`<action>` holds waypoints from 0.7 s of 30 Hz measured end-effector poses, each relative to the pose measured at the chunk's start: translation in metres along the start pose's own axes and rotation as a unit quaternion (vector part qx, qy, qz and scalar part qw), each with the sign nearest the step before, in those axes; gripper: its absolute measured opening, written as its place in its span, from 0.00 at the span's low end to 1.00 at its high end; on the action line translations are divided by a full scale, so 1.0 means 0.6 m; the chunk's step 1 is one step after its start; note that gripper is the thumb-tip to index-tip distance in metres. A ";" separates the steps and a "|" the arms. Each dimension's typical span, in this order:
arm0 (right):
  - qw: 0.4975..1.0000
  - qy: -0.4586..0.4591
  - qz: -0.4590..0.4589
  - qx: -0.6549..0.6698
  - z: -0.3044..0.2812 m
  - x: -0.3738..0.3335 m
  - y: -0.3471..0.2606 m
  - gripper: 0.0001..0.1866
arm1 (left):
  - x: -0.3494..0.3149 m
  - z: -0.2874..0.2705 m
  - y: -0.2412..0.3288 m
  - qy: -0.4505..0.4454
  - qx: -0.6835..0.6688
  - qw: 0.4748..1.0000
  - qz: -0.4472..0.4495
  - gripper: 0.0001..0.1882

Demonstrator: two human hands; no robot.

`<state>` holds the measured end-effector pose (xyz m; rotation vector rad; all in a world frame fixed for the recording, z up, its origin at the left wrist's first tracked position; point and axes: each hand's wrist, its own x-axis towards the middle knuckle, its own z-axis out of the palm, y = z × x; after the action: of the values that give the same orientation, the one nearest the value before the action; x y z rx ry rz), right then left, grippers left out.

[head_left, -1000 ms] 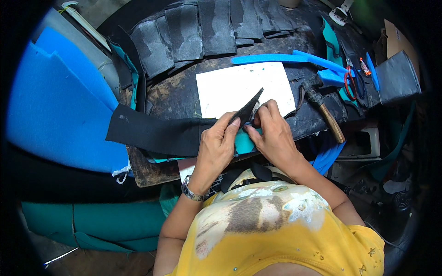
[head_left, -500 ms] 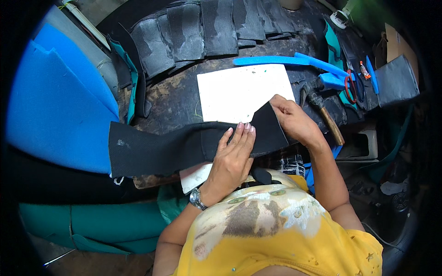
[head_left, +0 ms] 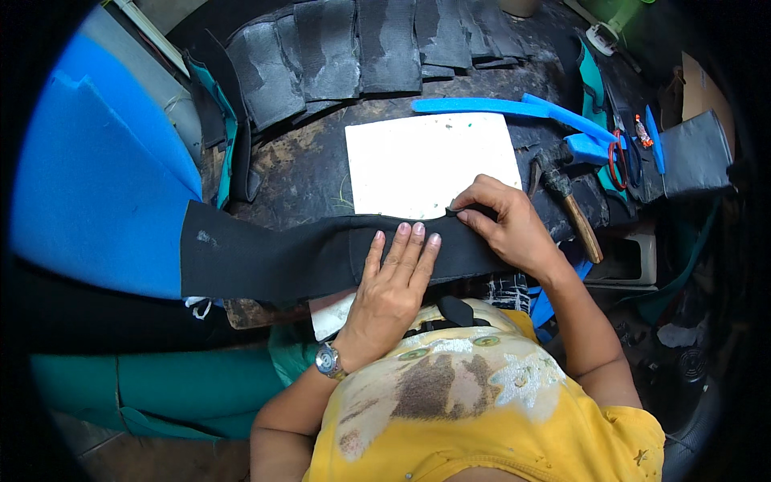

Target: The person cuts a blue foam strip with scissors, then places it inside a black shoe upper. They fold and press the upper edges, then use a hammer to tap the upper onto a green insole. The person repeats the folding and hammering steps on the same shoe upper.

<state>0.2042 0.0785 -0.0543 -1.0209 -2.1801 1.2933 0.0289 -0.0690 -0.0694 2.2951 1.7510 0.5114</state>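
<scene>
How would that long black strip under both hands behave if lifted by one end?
The black strip would probably flop: it lies flat and overhangs the workbench edge. It looks thin, so likely light. Its matte surface suggests it would drag under the left hand, not slide.

Dark worktable [head_left: 309, 165] bears white sheet [head_left: 434, 161], hammer [head_left: 572, 210].

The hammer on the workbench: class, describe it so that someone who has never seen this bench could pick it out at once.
Start at the white sheet in the middle of the dark workbench. Just to its right, beyond the right hand, lies the hammer. It alone there has a dark metal head and a brown wooden handle, among blue foam strips.
</scene>
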 end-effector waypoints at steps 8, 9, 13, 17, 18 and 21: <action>0.991 0.024 -0.069 -0.109 0.021 -0.008 -0.003 0.07 | 0.009 -0.021 0.005 -0.100 0.037 0.994 0.023 0.31; 0.990 0.025 -0.080 -0.117 0.023 -0.009 -0.004 0.08 | 0.010 -0.019 0.007 -0.107 0.048 0.993 0.023 0.31; 0.970 0.029 -0.117 -0.212 0.002 -0.021 -0.004 0.10 | 0.012 -0.010 0.012 -0.105 0.057 0.993 0.010 0.31; 0.865 0.293 -0.044 -0.404 -0.075 -0.062 0.039 0.15 | 0.016 0.004 0.021 -0.076 0.059 0.995 -0.007 0.32; 0.851 0.269 0.053 -0.447 -0.089 -0.085 0.055 0.21 | 0.019 0.008 0.024 -0.066 0.062 0.996 -0.013 0.32; 0.851 0.186 0.170 -0.460 -0.100 -0.130 0.106 0.32 | 0.033 0.021 0.031 -0.038 0.081 0.996 -0.027 0.32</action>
<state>0.3189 0.0729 -0.0790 -1.8767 -2.3403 0.0044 0.0552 -0.0548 -0.0711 2.3303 1.8751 0.2781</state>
